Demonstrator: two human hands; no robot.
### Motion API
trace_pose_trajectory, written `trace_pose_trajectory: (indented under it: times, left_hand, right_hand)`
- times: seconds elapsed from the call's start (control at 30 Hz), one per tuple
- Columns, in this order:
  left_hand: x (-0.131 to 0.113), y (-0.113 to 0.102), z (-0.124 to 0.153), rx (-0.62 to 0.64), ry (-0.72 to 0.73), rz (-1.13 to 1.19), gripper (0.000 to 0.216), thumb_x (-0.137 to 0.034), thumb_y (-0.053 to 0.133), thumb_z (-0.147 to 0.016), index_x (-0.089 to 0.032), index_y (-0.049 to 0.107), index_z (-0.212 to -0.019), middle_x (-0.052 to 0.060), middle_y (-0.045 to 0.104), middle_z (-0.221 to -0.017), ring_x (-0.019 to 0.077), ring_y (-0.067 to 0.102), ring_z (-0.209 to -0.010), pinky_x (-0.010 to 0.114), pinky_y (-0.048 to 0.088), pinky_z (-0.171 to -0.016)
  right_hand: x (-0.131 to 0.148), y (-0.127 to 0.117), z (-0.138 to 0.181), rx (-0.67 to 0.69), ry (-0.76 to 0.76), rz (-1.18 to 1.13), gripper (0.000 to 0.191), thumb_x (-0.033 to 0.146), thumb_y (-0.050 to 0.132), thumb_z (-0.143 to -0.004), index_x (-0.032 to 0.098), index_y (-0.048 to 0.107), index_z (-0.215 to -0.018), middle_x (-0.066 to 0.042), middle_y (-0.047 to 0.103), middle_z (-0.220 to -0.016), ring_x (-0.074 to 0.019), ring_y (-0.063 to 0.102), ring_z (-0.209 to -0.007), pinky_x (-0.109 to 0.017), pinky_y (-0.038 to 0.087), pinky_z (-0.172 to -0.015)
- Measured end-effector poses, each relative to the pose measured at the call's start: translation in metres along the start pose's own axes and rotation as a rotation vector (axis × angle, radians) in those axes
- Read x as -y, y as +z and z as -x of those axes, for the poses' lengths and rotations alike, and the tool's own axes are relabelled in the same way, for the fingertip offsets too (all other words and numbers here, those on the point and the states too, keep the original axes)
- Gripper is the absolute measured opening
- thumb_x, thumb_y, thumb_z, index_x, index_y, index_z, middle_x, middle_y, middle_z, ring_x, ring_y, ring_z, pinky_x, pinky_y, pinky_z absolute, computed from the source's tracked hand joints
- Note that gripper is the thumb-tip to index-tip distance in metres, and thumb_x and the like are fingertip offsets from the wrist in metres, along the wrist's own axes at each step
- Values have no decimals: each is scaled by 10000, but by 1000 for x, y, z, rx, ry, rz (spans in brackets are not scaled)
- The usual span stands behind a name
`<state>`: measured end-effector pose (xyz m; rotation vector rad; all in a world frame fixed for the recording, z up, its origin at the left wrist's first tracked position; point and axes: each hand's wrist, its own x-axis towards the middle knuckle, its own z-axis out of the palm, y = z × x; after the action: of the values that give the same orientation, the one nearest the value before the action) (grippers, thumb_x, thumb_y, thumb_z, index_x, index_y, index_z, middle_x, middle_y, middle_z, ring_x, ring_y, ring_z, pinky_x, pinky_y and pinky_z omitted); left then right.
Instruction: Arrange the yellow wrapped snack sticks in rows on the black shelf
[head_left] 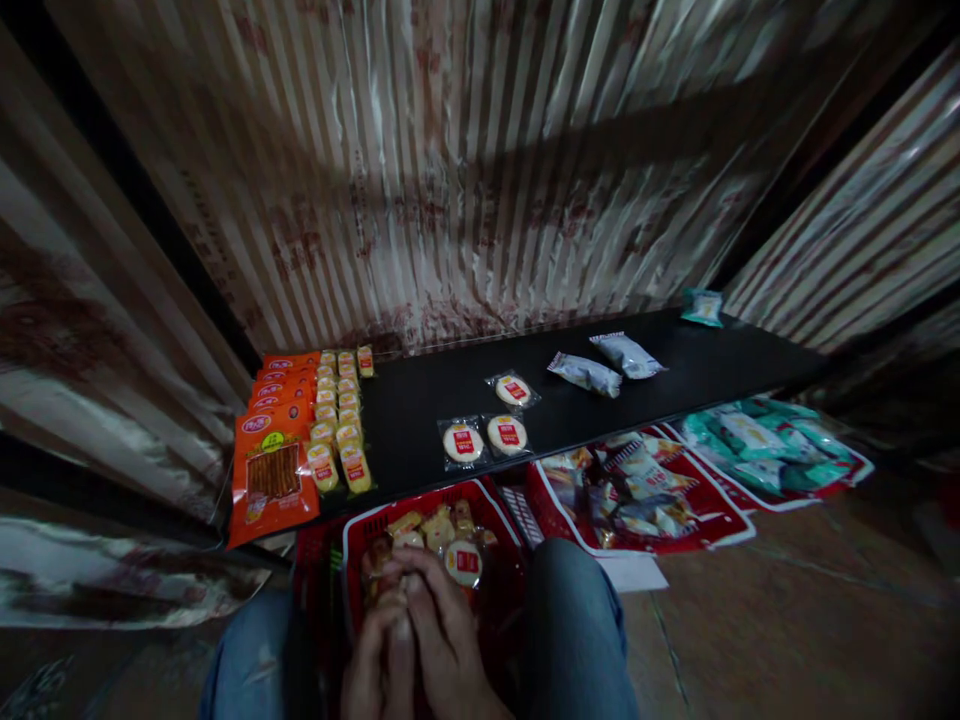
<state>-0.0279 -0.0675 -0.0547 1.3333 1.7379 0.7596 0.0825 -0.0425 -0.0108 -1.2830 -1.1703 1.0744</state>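
Note:
Both hands are together over a red basket (510,520) between my knees. My left hand (379,650) has its fingers curled in. Against it presses my right hand (444,625), its fingers bent over the left fingertips. Anything pinched between them is hidden by the fingers and dim light. Inside the basket, just beyond my fingertips, lie small yellow wrapped cakes (436,525) and a round white cracker in clear wrap with a red label (463,563).
A black shelf (420,385) holds orange snack bags (274,460), rows of small yellow wrapped cakes (349,420), three round white crackers (508,434), two white packets (585,374) and a teal packet (703,307). Under its edge, red baskets hold brown-and-white packets (645,480) and teal packets (757,440).

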Motion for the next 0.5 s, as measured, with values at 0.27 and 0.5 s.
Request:
trace_pose_trajectory:
  times: [0.27,0.5]
  left_hand:
    - [40,61,-58,292,-86,-500,483,-129,438,-797,-86,533,-1269,121,426,-1434,188,301,-1375,275,209,-1137]
    - [69,64,-73,240,-189,-568,501,-154,454,-811,-104,477,-1309,138,485,-1382,231,415,-1300,307,333,-1057]
  right_hand:
    - [-145,-23,-33,221,286,734,324,102,427,-803,174,681,-990,-119,689,-1030,-216,647,-965,-310,483,-865]
    - [-169,-45,-47,-218,373,959,410,199,527,-786,138,585,-1187,-185,535,-1277,-283,554,-1121,-365,434,-940]
